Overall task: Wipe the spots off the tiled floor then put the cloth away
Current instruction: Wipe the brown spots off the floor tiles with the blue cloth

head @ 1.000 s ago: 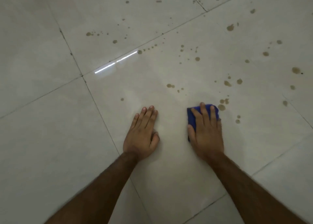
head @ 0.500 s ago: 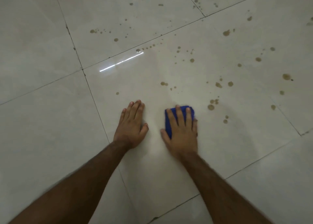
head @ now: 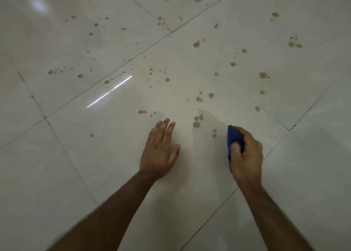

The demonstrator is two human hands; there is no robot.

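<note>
Glossy tiled floor (head: 95, 165) — spotted; soft cloth (head: 234, 136)

Indoor room, likely home: glossy pale tiled floor (head: 79, 171), grout lines.

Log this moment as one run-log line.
left hand: flat on floor | right hand: grips blue cloth | brown spots: remain | stage: wiping

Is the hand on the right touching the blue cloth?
Touching. In the head view, the right hand has its fingers and thumb curled round the bunched blue cloth, gripping it above the spotted tiled floor.
</note>
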